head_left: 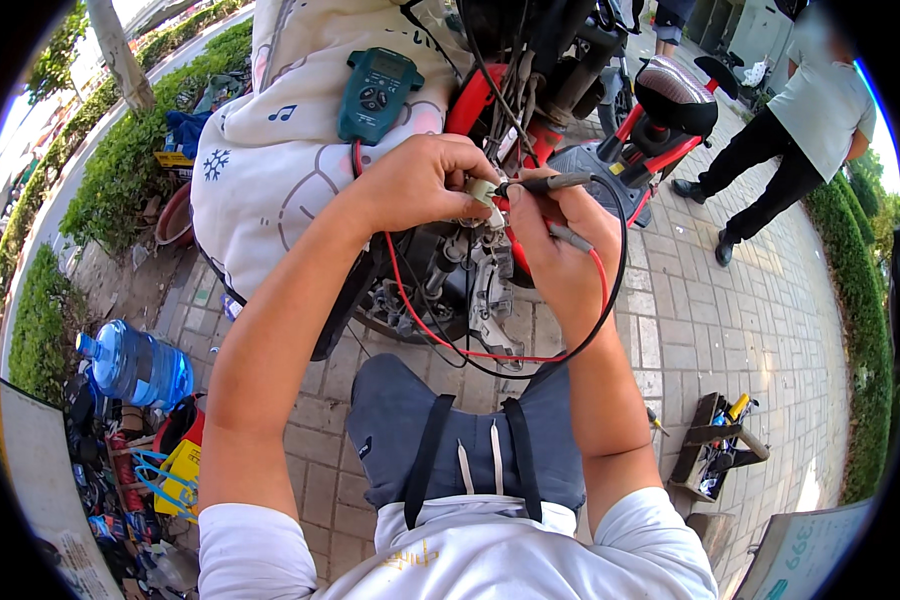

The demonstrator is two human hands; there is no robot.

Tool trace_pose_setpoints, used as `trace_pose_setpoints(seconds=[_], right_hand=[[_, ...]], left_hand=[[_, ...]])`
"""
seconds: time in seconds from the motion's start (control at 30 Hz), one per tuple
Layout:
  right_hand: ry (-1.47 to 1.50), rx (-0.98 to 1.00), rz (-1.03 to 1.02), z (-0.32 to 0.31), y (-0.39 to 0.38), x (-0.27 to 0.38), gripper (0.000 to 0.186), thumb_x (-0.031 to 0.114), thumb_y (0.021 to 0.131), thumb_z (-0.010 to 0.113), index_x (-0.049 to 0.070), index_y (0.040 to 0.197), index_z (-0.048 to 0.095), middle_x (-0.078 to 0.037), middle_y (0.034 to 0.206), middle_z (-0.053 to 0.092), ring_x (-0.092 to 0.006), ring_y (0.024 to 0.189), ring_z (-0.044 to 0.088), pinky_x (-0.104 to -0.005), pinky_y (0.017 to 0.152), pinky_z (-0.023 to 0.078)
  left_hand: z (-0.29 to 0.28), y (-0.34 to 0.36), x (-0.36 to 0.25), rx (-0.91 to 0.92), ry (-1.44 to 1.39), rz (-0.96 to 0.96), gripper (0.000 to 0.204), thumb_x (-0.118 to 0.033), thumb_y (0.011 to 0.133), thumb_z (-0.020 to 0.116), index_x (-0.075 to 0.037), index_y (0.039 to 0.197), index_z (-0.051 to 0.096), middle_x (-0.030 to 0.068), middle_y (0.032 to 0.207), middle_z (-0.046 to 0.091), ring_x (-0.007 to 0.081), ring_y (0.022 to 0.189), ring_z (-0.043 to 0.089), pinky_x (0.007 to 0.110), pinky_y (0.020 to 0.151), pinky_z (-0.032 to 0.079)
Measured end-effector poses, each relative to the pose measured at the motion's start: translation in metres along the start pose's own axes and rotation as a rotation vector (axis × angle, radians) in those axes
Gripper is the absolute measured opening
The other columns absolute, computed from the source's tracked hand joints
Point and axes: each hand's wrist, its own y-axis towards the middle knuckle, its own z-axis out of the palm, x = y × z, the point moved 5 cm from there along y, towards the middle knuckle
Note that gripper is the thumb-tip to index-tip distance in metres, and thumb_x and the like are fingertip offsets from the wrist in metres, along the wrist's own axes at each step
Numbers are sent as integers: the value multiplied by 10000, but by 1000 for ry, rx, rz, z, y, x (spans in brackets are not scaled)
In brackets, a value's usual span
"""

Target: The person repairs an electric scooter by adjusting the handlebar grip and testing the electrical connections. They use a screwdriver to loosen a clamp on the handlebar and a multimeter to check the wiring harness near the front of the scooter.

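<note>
My left hand point(420, 182) pinches a small whitish plastic connector point(482, 193) between thumb and fingers, in front of the opened front of a red and black scooter point(550, 140). My right hand point(570, 255) is closed around two test probes, a black probe point(558, 182) above and a red-leaded probe point(572, 238) below. The black probe's end meets the connector; its exact contact is too small to tell. Red and black leads loop below my hands. A teal multimeter point(375, 97) lies on a white padded cover point(260, 165) beyond my left hand.
Bare wires and metal parts hang below the connector. To the left stand a blue water bottle point(142, 366) and a heap of parts. A wooden toolbox point(715, 447) sits on the paving at right. A person point(805, 120) stands at far right, near another scooter seat point(676, 95).
</note>
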Motion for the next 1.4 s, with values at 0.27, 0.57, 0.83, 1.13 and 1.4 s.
trace_pose_setpoints(seconds=[0.27, 0.57, 0.83, 1.13, 1.4], right_hand=[[-13, -42, -104, -2, -4, 8, 149, -22, 773, 714, -17, 908, 653, -95, 786, 665, -147, 669, 672, -251, 603, 532], [-69, -36, -95, -2, -6, 10, 147, -24, 772, 715, -10, 907, 661, -87, 819, 672, -141, 668, 667, -246, 602, 530], [-14, -25, -99, -1, -4, 4, 145, -19, 770, 720, -12, 903, 662, -88, 813, 674, -138, 666, 669, -240, 596, 528], [-63, -30, -110, 1, -4, 8, 128, -23, 771, 716, -18, 883, 655, -90, 810, 673, -148, 660, 670, -247, 600, 534], [-45, -42, -123, 3, -5, 4, 127, -27, 777, 704, -15, 892, 651, -96, 791, 668, -158, 644, 661, -257, 583, 522]], left_hand=[[0, -1, -6, 3, 0, -29, 261, -88, 731, 793, -17, 960, 689, 9, 815, 590, 93, 717, 547, 258, 641, 435], [0, 0, -3, 11, 9, -9, 269, -91, 735, 792, -12, 969, 686, 10, 819, 600, 89, 724, 551, 254, 651, 442], [0, 0, 1, 8, -32, -7, 273, -103, 735, 794, -15, 968, 685, 6, 814, 593, 91, 723, 550, 258, 648, 442], [-1, -1, -3, 4, -6, -21, 264, -103, 729, 796, -13, 952, 686, 5, 798, 579, 92, 705, 542, 258, 637, 437], [-1, -1, -2, -2, -8, -17, 254, -99, 729, 794, -15, 942, 686, 5, 777, 566, 91, 678, 535, 260, 617, 427]])
